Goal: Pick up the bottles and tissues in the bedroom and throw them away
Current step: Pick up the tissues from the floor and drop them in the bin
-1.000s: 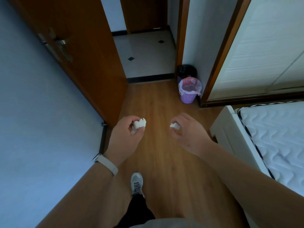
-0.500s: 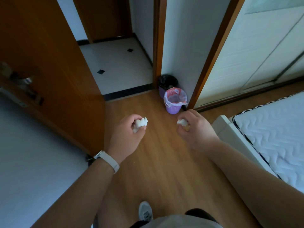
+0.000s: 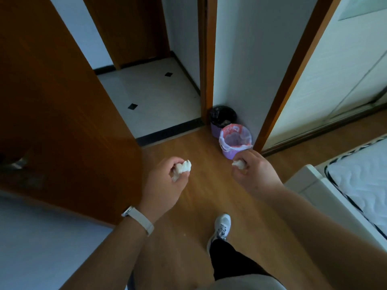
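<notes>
Tissues stay pinched, left hand (image 3: 165, 181) on one wad (image 3: 182, 168), right hand (image 3: 254, 172) on another (image 3: 238, 163); release only directly above the purple bin (image 3: 235, 141).

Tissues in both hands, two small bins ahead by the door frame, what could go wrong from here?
The pink-lined bin has a small mouth, so a throw from this far could land on the wood floor. The right hand pinches just a small tissue scrap, which might slip out on the way. The bed corner juts close on the right, and a leg could clip it.
</notes>
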`<action>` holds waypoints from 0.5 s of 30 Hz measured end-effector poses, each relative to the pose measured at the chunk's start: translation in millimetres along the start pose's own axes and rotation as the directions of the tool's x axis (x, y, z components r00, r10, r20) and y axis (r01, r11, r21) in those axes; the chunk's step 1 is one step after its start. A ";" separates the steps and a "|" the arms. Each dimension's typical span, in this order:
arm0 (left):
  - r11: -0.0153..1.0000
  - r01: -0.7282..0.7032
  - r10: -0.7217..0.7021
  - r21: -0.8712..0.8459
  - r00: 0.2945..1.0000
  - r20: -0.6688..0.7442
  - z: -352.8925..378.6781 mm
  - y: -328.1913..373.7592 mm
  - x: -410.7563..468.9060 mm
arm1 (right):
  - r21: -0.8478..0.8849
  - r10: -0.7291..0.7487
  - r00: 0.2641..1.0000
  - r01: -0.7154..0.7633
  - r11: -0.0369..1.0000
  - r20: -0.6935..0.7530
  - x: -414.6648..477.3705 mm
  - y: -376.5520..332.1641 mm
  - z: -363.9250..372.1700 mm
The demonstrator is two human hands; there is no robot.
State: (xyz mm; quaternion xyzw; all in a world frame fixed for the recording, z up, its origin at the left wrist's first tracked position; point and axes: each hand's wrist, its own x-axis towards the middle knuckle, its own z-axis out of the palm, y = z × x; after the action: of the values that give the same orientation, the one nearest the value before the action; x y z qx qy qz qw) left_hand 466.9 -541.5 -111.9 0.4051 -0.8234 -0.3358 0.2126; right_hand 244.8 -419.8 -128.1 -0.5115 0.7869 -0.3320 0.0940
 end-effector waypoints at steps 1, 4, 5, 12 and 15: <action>1.000 0.007 -0.007 0.004 1.000 0.001 0.2 -0.5 17.0 | 0.014 0.011 1.000 -0.011 1.000 -0.008 18.3 5.7 5.1; 1.000 0.020 -0.020 0.012 1.000 -0.002 5.5 3.9 79.8 | 0.063 0.025 1.000 -0.024 0.998 -0.013 77.4 24.6 15.1; 1.000 0.024 -0.024 0.013 1.000 -0.001 8.6 7.2 101.8 | 0.065 0.025 1.000 -0.025 0.998 -0.009 96.4 29.7 14.2; 0.994 -0.077 0.071 0.081 0.995 0.075 53.2 45.0 246.5 | 0.038 0.077 0.996 -0.076 0.996 -0.035 204.9 91.8 -26.0; 0.990 -0.135 0.129 0.049 0.986 0.105 76.0 64.3 281.2 | 0.105 0.143 0.985 -0.134 0.985 -0.093 228.8 110.1 -45.5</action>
State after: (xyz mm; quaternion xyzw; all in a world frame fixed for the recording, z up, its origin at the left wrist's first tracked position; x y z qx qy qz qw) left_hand 222.4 -711.6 -95.3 0.3379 -0.8673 -0.3179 0.1805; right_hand 35.8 -570.8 -117.7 -0.4330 0.8071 -0.3881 0.1024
